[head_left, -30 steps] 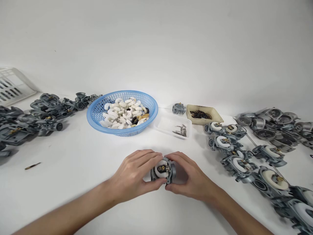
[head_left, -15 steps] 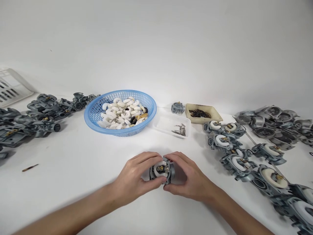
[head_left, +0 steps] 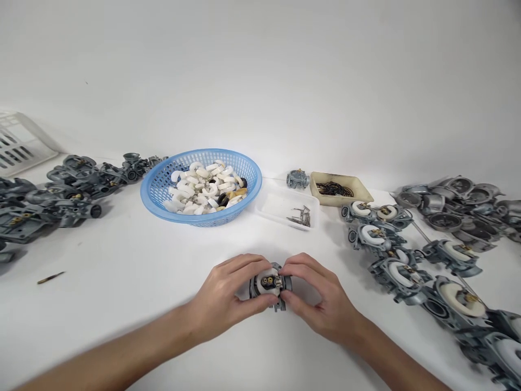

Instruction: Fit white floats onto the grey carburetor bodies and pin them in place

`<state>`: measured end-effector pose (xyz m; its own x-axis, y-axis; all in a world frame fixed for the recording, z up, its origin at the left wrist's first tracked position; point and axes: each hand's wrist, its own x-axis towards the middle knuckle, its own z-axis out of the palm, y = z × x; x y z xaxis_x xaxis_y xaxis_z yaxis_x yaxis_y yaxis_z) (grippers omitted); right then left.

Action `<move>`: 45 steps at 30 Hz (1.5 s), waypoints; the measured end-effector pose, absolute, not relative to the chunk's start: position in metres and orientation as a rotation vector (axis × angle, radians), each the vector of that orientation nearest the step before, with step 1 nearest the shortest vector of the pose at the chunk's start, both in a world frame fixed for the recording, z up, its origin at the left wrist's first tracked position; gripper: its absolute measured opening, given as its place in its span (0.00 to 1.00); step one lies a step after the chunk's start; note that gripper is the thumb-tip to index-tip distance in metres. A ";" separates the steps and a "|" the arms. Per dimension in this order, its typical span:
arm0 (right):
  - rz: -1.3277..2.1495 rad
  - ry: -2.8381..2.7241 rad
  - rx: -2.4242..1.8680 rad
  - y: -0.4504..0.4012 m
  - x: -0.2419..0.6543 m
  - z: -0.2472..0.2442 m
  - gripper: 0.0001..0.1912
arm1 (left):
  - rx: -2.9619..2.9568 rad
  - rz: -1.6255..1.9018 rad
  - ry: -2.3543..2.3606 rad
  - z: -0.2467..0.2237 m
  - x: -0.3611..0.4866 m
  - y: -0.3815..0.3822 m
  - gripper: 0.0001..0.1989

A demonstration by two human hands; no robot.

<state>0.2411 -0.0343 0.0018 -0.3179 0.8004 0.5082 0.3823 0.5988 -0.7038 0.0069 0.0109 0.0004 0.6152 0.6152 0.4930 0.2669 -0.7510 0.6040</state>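
Note:
A grey metal carburetor body (head_left: 287,283) with a white float (head_left: 261,283) and brass jets on its upper side rests on the table between both hands. My left hand (head_left: 223,288) is closed on its left side, with fingertips at the far edge and thumb across the near part of the float. From the right, my right hand (head_left: 323,298) grips it between thumb and fingers, near the small pivot end of the float. The carburetor's underside is hidden.
A blue basket (head_left: 150,206) holds many floats. Behind the hands are a clear tray (head_left: 268,214) with small pins, a cream tray (head_left: 360,190) with black rings and a lone carburetor (head_left: 297,178). Carburetors (head_left: 81,176) lie left near a thin tool (head_left: 51,277); more (head_left: 401,274) lie right, beside metal bowls (head_left: 445,221).
My right thumb has moved up from the carburetor's near corner to its right side, and the right fingers have shifted slightly right. The left hand keeps its hold.

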 end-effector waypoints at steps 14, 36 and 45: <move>0.402 -2.017 -0.901 -0.039 0.239 0.001 0.12 | 2.373 0.967 0.697 0.001 0.006 0.012 0.19; 0.384 -2.051 -0.888 -0.040 0.242 0.006 0.14 | 2.359 0.938 0.699 0.002 0.006 0.012 0.21; 0.374 -2.041 -0.888 -0.038 0.242 0.007 0.12 | 2.332 0.946 0.761 0.004 0.008 0.011 0.23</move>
